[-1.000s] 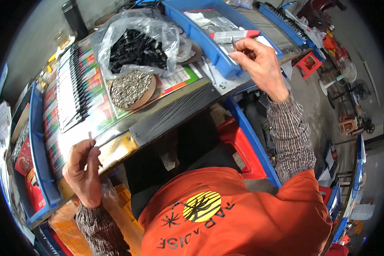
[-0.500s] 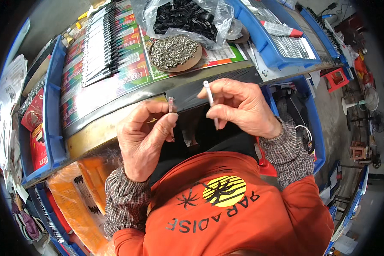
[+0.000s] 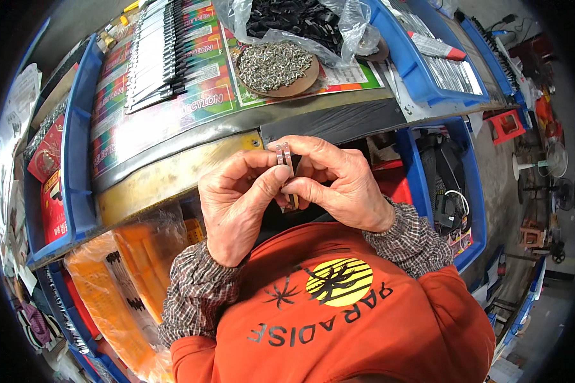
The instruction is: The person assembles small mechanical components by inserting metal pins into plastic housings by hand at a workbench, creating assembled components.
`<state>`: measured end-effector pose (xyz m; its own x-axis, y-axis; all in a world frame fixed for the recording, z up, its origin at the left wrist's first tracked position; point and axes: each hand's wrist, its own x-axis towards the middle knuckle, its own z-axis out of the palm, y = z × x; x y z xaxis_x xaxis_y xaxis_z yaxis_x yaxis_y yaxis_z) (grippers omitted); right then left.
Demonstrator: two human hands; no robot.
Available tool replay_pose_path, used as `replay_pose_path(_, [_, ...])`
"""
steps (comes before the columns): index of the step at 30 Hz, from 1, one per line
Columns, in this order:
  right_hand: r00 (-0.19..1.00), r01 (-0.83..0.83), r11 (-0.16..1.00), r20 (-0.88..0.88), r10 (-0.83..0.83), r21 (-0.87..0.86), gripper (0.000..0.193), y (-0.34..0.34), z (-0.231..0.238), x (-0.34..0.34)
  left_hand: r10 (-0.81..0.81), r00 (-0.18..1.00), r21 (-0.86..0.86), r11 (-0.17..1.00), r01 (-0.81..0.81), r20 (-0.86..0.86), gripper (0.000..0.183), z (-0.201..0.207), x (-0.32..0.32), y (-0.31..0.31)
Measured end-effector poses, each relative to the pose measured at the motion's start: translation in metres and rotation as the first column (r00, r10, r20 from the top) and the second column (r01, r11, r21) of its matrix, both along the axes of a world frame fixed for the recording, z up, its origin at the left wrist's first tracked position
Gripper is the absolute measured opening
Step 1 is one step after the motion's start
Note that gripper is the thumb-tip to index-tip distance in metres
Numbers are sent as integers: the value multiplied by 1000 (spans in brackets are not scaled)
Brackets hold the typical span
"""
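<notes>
In front of my red top, two slim metal strips (image 3: 283,156) with holed ends stand side by side between my fingertips, touching or nearly so. My left hand (image 3: 235,201) pinches one between thumb and forefinger. From the other side, my right hand (image 3: 342,182) grips the other the same way. Their lower parts are mostly covered by my fingers. Beyond my hands, a round dish (image 3: 306,82) heaped with small metal rivet-like pieces (image 3: 275,66) rests on the bench. Behind it lies a clear plastic bag (image 3: 358,29) of black parts (image 3: 294,22).
A row of metal strips with black ends (image 3: 156,60) lies on the bench at left. Blue bins stand at left (image 3: 80,147) and far right (image 3: 421,83). A blue crate (image 3: 476,191) holding a black bag sits lower right; orange packages (image 3: 134,268) are lower left.
My hands have moved toward each other, bringing the two separate strips together side by side. The bench appears shifted slightly up and to the right.
</notes>
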<state>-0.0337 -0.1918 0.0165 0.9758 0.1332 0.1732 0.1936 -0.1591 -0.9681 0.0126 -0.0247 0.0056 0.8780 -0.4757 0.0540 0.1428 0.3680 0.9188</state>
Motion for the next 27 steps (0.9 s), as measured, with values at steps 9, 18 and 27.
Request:
replay_pose_path(9, [998, 56, 997, 5, -56, 59, 45, 4, -10, -1, -9, 1000, -43, 999, 8, -25, 12, -6, -1, -1])
replay_pose_path(18, [998, 61, 996, -6, -61, 61, 45, 4, -11, -3, -5, 999, -59, 998, 2, -49, 13, -11, -3, -2])
replay_pose_path(27, [997, 76, 996, -22, -75, 43, 46, 6, -11, -5, 13, 998, -50, 999, -15, -54, 13, -13, -5, -2])
